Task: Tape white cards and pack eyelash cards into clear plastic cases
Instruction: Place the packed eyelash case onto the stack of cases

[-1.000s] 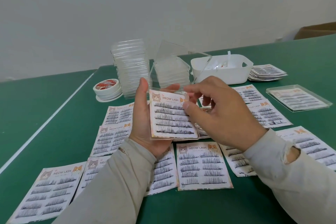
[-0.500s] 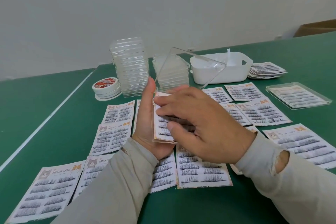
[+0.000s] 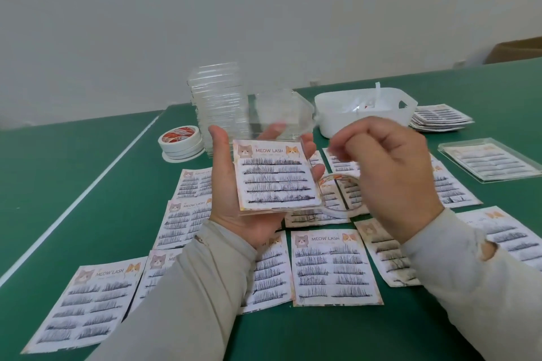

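Note:
My left hand (image 3: 224,179) grips a clear plastic case from below. Its lid (image 3: 281,111) stands open and tilted back. A "Meow Lash" eyelash card (image 3: 275,176) lies flat in the case's base. Just right of the case hovers my right hand (image 3: 390,173), off the card, its fingers loosely curled and blurred, with nothing visible in them. Several loose eyelash cards (image 3: 334,267) lie spread on the green table (image 3: 73,184) below both hands.
A tall stack of empty clear cases (image 3: 218,102) stands behind my left hand. White tape rolls (image 3: 180,141) sit to its left. At the back right are a white basket (image 3: 366,117), a card pile (image 3: 440,117) and a packed case (image 3: 489,161). A clear tape ring (image 3: 337,209) lies on the cards.
My right hand pressed the card down into the case, then lifted off to the right. The card now lies uncovered in the base, and the lid has tipped further back.

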`<action>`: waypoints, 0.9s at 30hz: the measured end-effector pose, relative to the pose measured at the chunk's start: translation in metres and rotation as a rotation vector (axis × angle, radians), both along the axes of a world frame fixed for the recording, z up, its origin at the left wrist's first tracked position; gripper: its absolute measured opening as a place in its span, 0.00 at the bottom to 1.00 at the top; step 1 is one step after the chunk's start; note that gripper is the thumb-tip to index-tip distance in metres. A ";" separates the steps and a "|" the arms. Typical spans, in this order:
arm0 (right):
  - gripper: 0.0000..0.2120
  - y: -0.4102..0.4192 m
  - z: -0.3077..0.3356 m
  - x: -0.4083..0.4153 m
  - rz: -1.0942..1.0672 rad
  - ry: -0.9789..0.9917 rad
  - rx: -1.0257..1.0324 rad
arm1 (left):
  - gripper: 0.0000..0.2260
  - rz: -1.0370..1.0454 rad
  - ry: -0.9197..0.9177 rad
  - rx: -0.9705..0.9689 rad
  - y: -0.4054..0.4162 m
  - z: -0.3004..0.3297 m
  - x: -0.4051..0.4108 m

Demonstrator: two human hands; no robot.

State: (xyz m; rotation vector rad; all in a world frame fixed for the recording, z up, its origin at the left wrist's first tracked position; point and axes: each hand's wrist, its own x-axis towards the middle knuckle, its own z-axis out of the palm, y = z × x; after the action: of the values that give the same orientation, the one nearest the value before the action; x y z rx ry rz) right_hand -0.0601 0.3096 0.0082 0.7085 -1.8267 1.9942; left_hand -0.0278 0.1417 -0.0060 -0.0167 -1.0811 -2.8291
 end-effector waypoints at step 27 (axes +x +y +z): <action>0.37 0.186 0.007 -0.087 -0.698 -0.643 1.218 | 0.08 0.347 -0.019 -0.712 0.021 -0.014 -0.013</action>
State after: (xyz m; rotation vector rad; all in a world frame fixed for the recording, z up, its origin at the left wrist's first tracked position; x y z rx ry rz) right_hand -0.1466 0.4953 0.0154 -0.4147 -3.0281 0.5199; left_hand -0.0405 0.1627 -0.0196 0.1236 -1.8233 -2.0280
